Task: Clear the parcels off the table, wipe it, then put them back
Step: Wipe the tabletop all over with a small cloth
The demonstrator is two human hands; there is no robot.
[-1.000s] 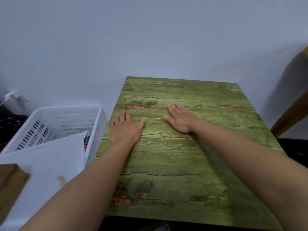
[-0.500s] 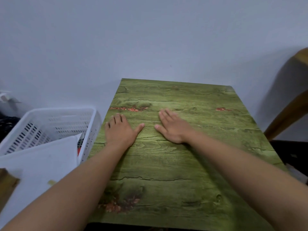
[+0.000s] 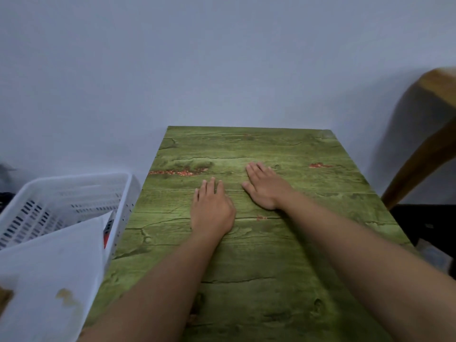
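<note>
Two hands: I see both flat, fingers straight, mid tabletop [image 3: 320, 183], nothing held.
L hand [image 3: 212, 211]: nearer left edge.
R hand [image 3: 265, 187]: just beside.
Parcel [image 3: 49, 272]: white, stained, in basket [image 3: 74, 193] off left edge.

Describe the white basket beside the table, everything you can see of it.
The white basket looks like plastic, rectangular, its walls pierced with rows of small slots under a solid rim. It stands upright left of the green table, its right wall close against the table's edge; contact is unclear. A white parcel leans out over its near corner, something red showing behind it. Neither hand touches the basket.
</note>
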